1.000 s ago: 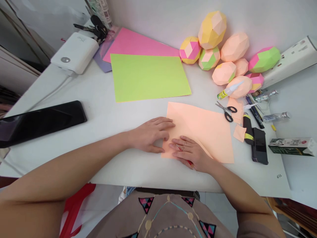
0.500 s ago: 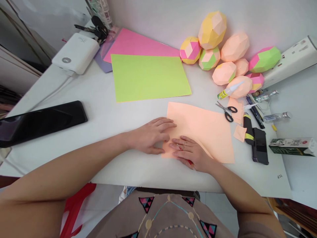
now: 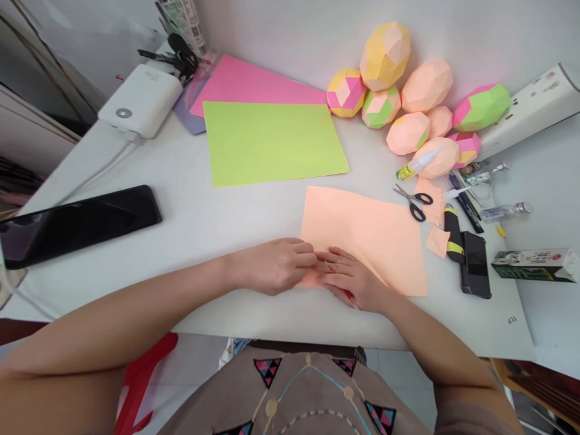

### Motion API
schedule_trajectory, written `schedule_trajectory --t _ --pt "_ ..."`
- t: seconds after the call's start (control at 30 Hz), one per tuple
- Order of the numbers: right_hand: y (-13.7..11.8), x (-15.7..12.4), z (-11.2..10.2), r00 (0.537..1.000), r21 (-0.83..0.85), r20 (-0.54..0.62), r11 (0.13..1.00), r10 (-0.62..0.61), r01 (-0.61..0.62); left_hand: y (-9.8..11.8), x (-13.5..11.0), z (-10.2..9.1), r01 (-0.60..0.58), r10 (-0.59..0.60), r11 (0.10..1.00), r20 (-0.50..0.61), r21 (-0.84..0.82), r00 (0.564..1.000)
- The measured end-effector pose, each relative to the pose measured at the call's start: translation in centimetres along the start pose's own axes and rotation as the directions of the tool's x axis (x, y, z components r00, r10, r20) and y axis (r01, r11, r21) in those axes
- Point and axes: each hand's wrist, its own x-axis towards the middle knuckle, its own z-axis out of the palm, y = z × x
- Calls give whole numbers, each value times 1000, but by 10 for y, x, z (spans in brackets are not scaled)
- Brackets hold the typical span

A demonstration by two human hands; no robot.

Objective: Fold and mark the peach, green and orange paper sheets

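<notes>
A sheet of peach paper (image 3: 362, 223) lies on the white table with a raised fold or crease running down its right part. My right hand (image 3: 351, 279) rests on its lower part, fingers laid over the sheet, with a slim red pen (image 3: 348, 295) held between them. My left hand (image 3: 283, 266) is closed at the sheet's left side, its fingertips pinched together close to the right hand's fingers. What the pinch holds, if anything, is hidden. Scissors (image 3: 415, 206) with black handles lie at the sheet's upper right corner.
Green paper (image 3: 276, 145) and pink paper (image 3: 258, 81) lie behind. Several faceted paper eggs (image 3: 385, 57) sit at the back right, near a glue bottle (image 3: 414, 166). Peach scraps (image 3: 438, 241), a small phone (image 3: 475, 266) and a carton (image 3: 534, 266) stand right; a large phone (image 3: 81, 223) and power bank (image 3: 140, 99) left.
My left hand has gone from spread fingers on the paper to a closed pinch, drawn slightly down beside the right hand. The right hand and the paper have hardly moved.
</notes>
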Motion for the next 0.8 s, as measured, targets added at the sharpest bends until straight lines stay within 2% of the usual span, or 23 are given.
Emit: schedule_trajectory --t 0.27,0.43,0.6,0.7,0.8 --pt "2 -2 0 999 40 -37 999 13 -12 7 3 1 -6 4 985 11 171 1000" --pt "4 -5 2 998 29 -59 1000 -1 2 6 5 4 14 -15 991 8 135 1000" --pt "2 -4 0 995 24 -97 1000 -9 12 9 7 9 27 -35 994 73 104 997" --pt "-4 -3 -6 987 49 -157 999 30 -22 12 8 12 34 -49 987 93 154 994" --pt "-13 -7 -13 959 156 -245 982 140 -103 13 9 13 34 -51 983 92 179 994"
